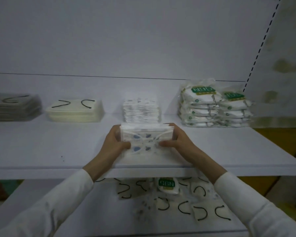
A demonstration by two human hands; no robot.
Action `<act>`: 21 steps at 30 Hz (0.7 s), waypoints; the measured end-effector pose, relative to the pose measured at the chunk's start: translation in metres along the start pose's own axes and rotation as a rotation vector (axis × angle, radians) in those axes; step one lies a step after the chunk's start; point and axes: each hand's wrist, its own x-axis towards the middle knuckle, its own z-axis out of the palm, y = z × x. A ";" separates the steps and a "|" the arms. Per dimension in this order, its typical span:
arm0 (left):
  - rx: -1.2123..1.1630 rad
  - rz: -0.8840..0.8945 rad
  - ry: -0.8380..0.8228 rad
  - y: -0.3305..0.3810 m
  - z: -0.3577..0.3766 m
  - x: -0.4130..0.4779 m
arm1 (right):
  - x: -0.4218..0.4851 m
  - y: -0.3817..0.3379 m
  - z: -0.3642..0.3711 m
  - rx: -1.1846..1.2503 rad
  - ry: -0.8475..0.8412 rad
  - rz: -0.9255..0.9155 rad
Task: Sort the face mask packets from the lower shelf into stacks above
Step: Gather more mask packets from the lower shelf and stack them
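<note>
Both hands, left hand (115,142) and right hand (175,141), clamp a bundle of patterned packets (146,139) just before the patterned stack (141,109); next, I judge, lift it on top squarely.

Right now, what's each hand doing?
Left hand: closed on the patterned mask bundle.
Right hand: closed on the same bundle.
</note>
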 end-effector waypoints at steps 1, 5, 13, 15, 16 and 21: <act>-0.013 0.002 0.029 -0.001 0.001 0.001 | -0.001 0.003 0.003 0.034 0.025 0.005; 0.006 -0.043 0.061 -0.007 0.007 -0.002 | -0.009 0.012 0.006 0.089 0.107 0.023; 0.474 0.067 0.075 -0.014 0.001 -0.003 | -0.024 0.017 -0.016 -0.472 0.075 -0.044; 0.557 0.081 0.090 -0.008 -0.004 0.004 | -0.019 0.012 -0.015 -0.508 0.097 -0.061; 0.596 0.102 0.123 -0.002 -0.007 0.009 | -0.014 0.008 -0.014 -0.492 0.113 -0.060; 0.394 0.145 0.327 0.043 -0.020 0.074 | 0.046 -0.029 -0.022 -0.287 0.253 -0.015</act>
